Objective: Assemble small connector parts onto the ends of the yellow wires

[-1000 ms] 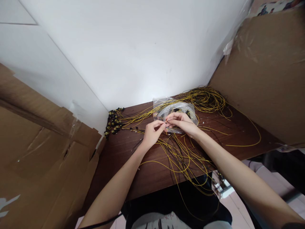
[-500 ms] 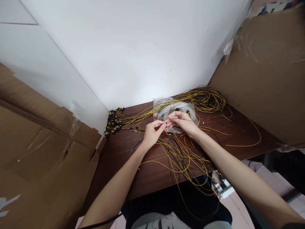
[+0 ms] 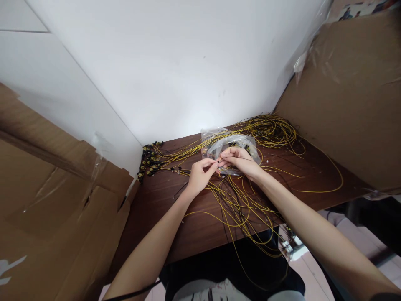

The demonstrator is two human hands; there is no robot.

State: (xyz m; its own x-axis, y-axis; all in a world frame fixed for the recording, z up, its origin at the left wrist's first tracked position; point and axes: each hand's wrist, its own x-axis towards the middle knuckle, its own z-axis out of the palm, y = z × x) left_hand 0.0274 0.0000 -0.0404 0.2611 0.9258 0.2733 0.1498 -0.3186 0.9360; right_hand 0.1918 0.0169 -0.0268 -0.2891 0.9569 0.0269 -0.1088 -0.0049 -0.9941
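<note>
Almost nothing has moved over the last second: the fingers of the right hand (image 3: 242,161) have shifted very slightly at their tips, while the left hand (image 3: 200,173) looks to be in the same place. That suggests fine fingertip adjustment rather than a completed step; neither hand appears to have let go.

Nearest, at the bottom of the frame, is the person's dark clothing (image 3: 225,271). Just above it, yellow and black loose wires (image 3: 233,192) fan across the bench (image 3: 156,209) and spill over its front edge. At the centre, both hands meet, thumb and fingers of each pinching thin wire ends (image 3: 218,162), with a small dark bit and an orange tint between them; how these are joined is too small to tell. Behind the right hand lies a clear plastic bag (image 3: 216,146). Farther back, a long wire bundle (image 3: 188,152) runs from black-and-yellow connectors (image 3: 150,161), left of centre, to a looped coil (image 3: 275,131) at centre right. A white wall (image 3: 188,75) rises beyond, filling the upper frame.
</note>
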